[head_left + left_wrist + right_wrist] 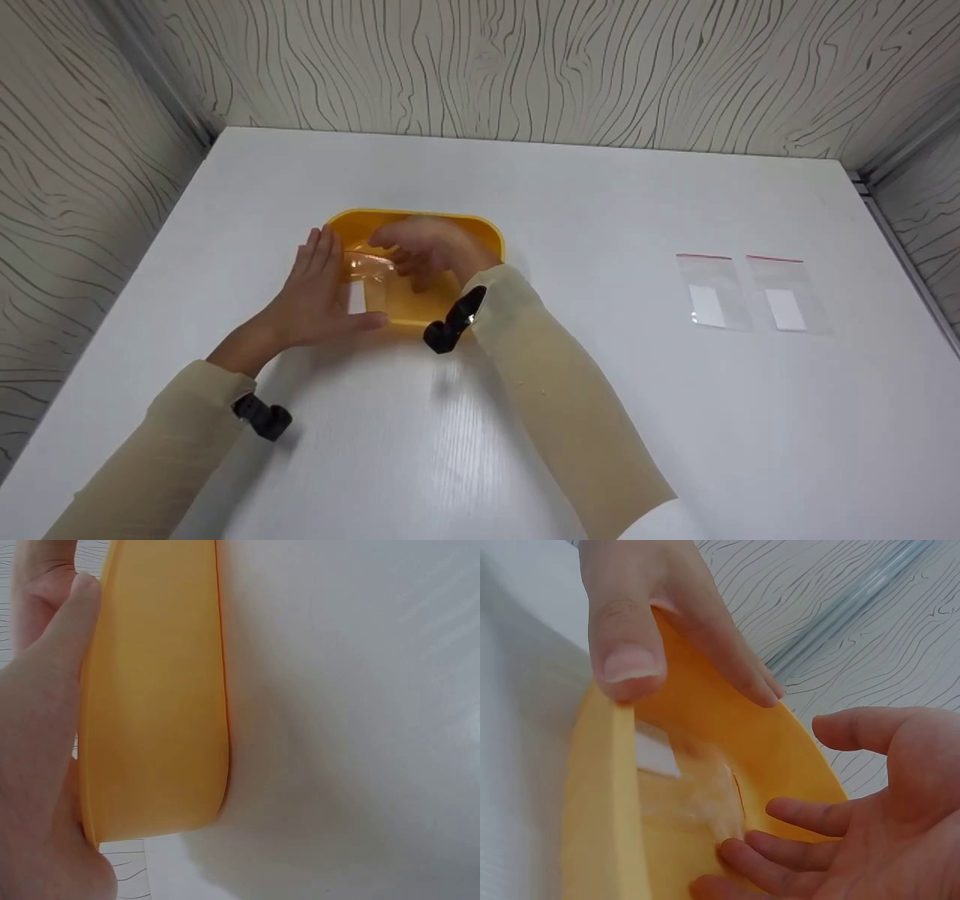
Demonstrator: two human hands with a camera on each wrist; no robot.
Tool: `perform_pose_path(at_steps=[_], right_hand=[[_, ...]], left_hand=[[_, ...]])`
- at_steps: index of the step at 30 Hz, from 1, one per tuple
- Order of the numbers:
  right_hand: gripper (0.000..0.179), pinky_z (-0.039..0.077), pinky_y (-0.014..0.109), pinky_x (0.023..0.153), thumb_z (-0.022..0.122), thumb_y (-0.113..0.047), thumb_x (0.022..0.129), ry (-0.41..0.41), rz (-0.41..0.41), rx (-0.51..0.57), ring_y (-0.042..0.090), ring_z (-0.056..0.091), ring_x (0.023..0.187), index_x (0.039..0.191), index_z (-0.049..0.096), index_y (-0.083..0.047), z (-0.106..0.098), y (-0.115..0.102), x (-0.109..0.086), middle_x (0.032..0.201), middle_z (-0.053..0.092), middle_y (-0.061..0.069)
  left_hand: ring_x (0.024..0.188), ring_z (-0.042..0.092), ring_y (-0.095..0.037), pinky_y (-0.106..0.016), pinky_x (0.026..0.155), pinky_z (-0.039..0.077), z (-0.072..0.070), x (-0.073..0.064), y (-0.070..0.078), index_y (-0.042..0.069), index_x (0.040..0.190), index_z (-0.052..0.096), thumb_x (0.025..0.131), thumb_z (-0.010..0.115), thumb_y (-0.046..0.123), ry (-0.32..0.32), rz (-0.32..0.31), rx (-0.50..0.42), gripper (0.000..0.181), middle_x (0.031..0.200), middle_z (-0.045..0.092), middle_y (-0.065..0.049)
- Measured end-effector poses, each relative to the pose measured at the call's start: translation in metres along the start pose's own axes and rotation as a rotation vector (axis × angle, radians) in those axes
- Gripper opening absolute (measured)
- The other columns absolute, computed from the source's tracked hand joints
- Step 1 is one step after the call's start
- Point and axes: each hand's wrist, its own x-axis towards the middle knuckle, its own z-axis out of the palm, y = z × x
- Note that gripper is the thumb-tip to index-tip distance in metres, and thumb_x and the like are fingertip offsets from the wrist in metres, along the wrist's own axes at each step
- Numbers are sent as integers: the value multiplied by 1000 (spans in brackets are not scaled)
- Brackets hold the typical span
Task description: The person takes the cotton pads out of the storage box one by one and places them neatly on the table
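Observation:
A yellow plastic container (409, 307) stands on the white table. Across its left end lies my left hand (311, 300), its straight fingers at the far rim and the thumb along the near rim. Inside the container is a clear zip bag (373, 270) with a red seal line and a white card (656, 750) in it. My right hand (431, 244) reaches into the container over its right side, fingers loosely bent and spread. In the right wrist view its fingertips (739, 851) are close to the bag, with nothing gripped. The left wrist view shows the container's outer wall (157, 705).
Two more clear zip bags, a left one (712, 292) and a right one (787, 296), lie side by side on the right of the table (600, 210), each with a white card inside. Wood-patterned panels (487, 67) rise behind the table and at its sides.

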Motion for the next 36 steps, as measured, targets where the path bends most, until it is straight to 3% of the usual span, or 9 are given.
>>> perform_pose_path(at_steps=[9, 20, 25, 28, 32, 36], right_hand=[[47, 44, 40, 106, 70, -40, 92, 25, -6, -47, 27, 61, 116, 129, 67, -11, -4, 2, 4, 122, 70, 9], [47, 54, 41, 100, 66, -35, 99, -25, -27, 80, 31, 63, 119, 138, 57, -10, -2, -6, 7, 134, 60, 15], [42, 54, 36, 100, 65, -28, 101, -30, -71, 171, 30, 63, 119, 139, 56, -11, -1, -7, 12, 139, 50, 15], [40, 53, 35, 101, 65, -27, 101, -34, -91, 179, 30, 62, 120, 137, 58, -12, -2, -6, 13, 139, 52, 13], [43, 52, 37, 102, 67, -26, 100, -71, -70, 205, 30, 61, 120, 137, 59, -7, -2, -5, 15, 139, 56, 15], [44, 54, 38, 100, 69, -23, 99, -111, -24, 203, 29, 62, 108, 137, 61, -2, 1, -6, 13, 134, 58, 18]], left_hand=[[152, -20, -43, -58, 122, -7, 0, 2, -1, -13, 155, -6, 82, 64, 76, 5, 8, 37, 134, 164, -16, -27], [152, -22, -40, -58, 122, -9, -1, 1, -1, -11, 156, -9, 83, 67, 72, -6, -3, 7, 134, 165, -19, -25], [151, -24, -39, -58, 122, -10, 0, 1, -2, -9, 156, -10, 82, 66, 74, -10, -11, -1, 135, 165, -20, -23], [151, -24, -39, -57, 122, -11, 0, 1, -1, -8, 156, -11, 82, 67, 74, -10, -13, -10, 135, 165, -21, -22], [152, -23, -40, -57, 122, -10, 0, 1, -1, -10, 156, -11, 82, 67, 73, -6, -8, -1, 135, 165, -20, -23], [152, -21, -41, -57, 122, -9, 1, 2, -1, -11, 155, -9, 82, 68, 72, 6, -4, 16, 135, 165, -18, -25]])
